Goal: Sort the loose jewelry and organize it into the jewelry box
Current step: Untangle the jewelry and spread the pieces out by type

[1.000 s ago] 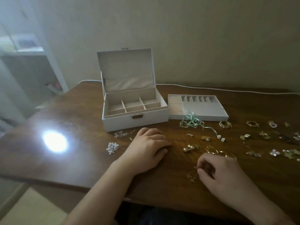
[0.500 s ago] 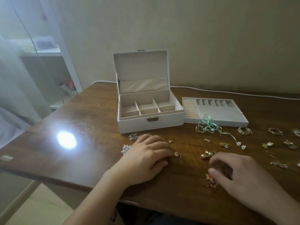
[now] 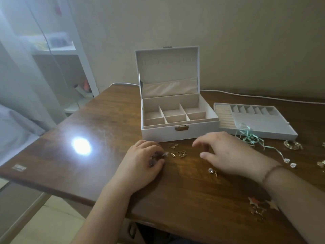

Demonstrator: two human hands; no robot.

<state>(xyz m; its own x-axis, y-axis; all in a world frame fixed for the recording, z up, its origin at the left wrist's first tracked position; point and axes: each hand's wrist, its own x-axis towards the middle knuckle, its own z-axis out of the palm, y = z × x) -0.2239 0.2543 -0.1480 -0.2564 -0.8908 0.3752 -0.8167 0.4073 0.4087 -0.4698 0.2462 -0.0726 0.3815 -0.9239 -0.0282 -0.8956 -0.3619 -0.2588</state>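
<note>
Jewelry box [image 3: 179,118], white with its lid standing upright, sits on a dark wooden table [image 3: 109,120] just beyond both hands, its cream compartments showing nothing inside. Beyond and to the right of the right hand [image 3: 228,154] lies a removable tray [image 3: 260,124], flat on the table and just beside the box, with ring rolls at its left end and small slots along its far edge.

The left hand [image 3: 140,162] rests palm down on the wood, its fingers curled over a small dark, sparkly piece [image 3: 158,155] that peeks out at the fingertips; what it is cannot be told. The right hand hovers just in front of the box, fingers loosely bent and apart, holding nothing. A thin cord bracelet circles its wrist.

Between the two hands lie small gold earrings [image 3: 179,153]. Just below the right hand lies a clear stone earring [image 3: 212,170]. To its right, a mint green ribbon [image 3: 249,138] curls against the tray's front edge, trailing toward two small clear flower studs [image 3: 289,162]. Farther right sits a gold hoop [image 3: 292,145]. Under the right forearm, near the table's front edge, lies a cluster of gold star pieces [image 3: 258,207].

A bright round glare [image 3: 81,146] reflects off the tabletop to the left of the left hand. A white cable [image 3: 263,97] runs along the table's far edge against a plain beige wall. To the far left stand a white shelf unit [image 3: 58,48] and a sheer curtain.
</note>
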